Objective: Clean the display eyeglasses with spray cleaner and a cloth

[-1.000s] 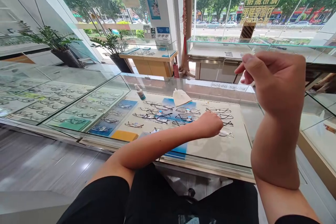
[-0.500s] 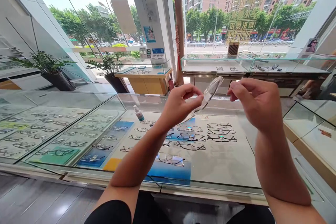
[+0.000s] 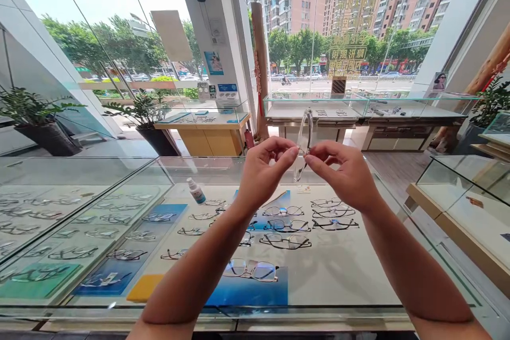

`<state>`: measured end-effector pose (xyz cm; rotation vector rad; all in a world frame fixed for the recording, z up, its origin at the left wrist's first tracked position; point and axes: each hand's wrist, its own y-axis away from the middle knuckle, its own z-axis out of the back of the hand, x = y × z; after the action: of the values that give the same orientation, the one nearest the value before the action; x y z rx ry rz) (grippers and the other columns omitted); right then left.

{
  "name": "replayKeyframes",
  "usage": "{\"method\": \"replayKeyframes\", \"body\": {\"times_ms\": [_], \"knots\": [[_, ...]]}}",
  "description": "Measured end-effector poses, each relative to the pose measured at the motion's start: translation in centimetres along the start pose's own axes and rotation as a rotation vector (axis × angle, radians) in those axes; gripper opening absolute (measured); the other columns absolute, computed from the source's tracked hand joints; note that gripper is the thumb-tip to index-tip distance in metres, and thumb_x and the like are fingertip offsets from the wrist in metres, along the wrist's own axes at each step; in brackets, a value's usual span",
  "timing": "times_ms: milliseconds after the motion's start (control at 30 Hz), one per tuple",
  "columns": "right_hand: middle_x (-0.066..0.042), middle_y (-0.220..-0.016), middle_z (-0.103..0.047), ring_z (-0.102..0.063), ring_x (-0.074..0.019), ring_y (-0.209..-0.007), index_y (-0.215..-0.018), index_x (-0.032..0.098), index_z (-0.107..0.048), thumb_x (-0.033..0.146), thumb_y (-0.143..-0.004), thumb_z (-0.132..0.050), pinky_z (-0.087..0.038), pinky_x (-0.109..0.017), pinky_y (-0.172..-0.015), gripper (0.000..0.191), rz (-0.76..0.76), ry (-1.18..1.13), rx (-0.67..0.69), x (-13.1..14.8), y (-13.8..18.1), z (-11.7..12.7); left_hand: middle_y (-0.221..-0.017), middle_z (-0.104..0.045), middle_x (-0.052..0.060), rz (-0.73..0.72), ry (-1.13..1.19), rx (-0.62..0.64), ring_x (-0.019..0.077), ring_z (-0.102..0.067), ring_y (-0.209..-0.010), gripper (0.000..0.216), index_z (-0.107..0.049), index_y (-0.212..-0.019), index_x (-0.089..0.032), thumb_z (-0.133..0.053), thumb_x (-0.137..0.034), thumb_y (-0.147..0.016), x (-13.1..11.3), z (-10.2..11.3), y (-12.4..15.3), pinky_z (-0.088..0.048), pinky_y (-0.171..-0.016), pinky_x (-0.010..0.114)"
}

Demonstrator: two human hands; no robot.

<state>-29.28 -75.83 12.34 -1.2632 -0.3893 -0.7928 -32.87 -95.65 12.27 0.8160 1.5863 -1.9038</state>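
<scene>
A pair of clear-framed eyeglasses (image 3: 306, 128) is held up edge-on above the glass display counter (image 3: 330, 271). My left hand (image 3: 268, 167) pinches it from the left between thumb and fingers. From the right, my right hand (image 3: 341, 172) closes thumb and fingers on the same frame. Below my hands, several thin-framed eyeglasses (image 3: 285, 241) lie in rows on the counter. One larger pair of eyeglasses (image 3: 252, 270) rests on a blue mat (image 3: 255, 295) near the front. The fingertips hide part of the held frame.
A white spray bottle (image 3: 195, 191) stands at the counter's back left. A yellow cloth or pad (image 3: 145, 288) lies at the front left. More glass cases (image 3: 458, 212) stand to the right and by the window. Potted plants (image 3: 149, 117) are beyond the counter.
My right hand has come in from the right and now grips the eyeglasses too. The eyeglasses have turned more upright and edge-on. The view has shifted.
</scene>
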Motion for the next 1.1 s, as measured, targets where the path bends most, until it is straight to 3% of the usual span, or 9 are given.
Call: {"method": "replayKeyframes", "body": {"times_ms": [133,300,567,833,933,1100], "knots": [[-0.001,-0.081,-0.075,-0.064,-0.0155,-0.073,-0.092,0.023,-0.080,0.045,-0.099,-0.078,-0.053,-0.032,-0.070,0.023,0.008,0.006,0.033,-0.3,0.0,0.2,-0.097,-0.077,0.004,-0.039,0.009,0.053,0.0181,-0.069,-0.092,0.027,-0.079,-0.091,-0.023,-0.088,-0.049,-0.091,0.2,0.4,-0.4,-0.058,-0.084,0.034],[-0.002,-0.086,-0.078,-0.065,-0.0169,-0.078,-0.096,0.025,-0.083,0.048,-0.100,-0.078,-0.054,-0.034,-0.072,0.024,-0.014,0.026,0.037,-0.8,-0.1,0.3,-0.111,-0.081,0.007,0.019,0.135,0.118,0.0209,-0.075,-0.108,0.025,-0.081,-0.093,-0.022,-0.091,-0.046,-0.089,1.1,0.9,-0.9,-0.061,-0.099,0.037],[-0.002,-0.082,-0.077,-0.064,-0.0170,-0.076,-0.090,0.024,-0.081,0.044,-0.100,-0.077,-0.053,-0.034,-0.070,0.022,-0.022,0.067,0.030,-0.9,-0.4,0.8,-0.107,-0.080,0.006,0.046,0.144,0.121,0.0192,-0.073,-0.102,0.030,-0.079,-0.093,-0.022,-0.090,-0.049,-0.088,2.1,1.0,-1.3,-0.061,-0.094,0.034],[0.003,-0.061,-0.067,-0.065,-0.0169,-0.056,-0.097,0.024,-0.077,0.046,-0.102,-0.071,-0.051,-0.034,-0.060,0.024,-0.084,0.160,-0.159,-2.1,-0.7,1.9,-0.105,-0.084,0.008,0.070,0.132,0.135,0.0226,-0.080,-0.109,0.034,-0.077,-0.094,-0.023,-0.089,-0.054,-0.089,3.6,2.2,-2.3,-0.064,-0.102,0.038],[-0.001,-0.073,-0.078,-0.071,-0.0183,-0.060,-0.102,0.023,-0.077,0.046,-0.102,-0.070,-0.057,-0.035,-0.062,0.024,-0.084,0.181,-0.261,-2.4,-0.8,2.3,-0.107,-0.085,0.009,0.073,0.121,0.156,0.0214,-0.080,-0.105,0.036,-0.079,-0.097,-0.022,-0.089,-0.056,-0.089,4.5,2.5,-2.6,-0.066,-0.095,0.036],[-0.009,-0.111,-0.088,-0.079,-0.0202,-0.078,-0.122,0.023,-0.078,0.036,-0.101,-0.067,-0.060,-0.036,-0.068,0.027,-0.004,0.267,-0.390,-2.5,-1.1,2.8,-0.107,-0.086,0.009,0.097,0.089,0.178,0.0178,-0.078,-0.095,0.037,-0.083,-0.099,-0.023,-0.088,-0.058,-0.090,5.2,2.5,-2.5,-0.067,-0.081,0.031]]}}
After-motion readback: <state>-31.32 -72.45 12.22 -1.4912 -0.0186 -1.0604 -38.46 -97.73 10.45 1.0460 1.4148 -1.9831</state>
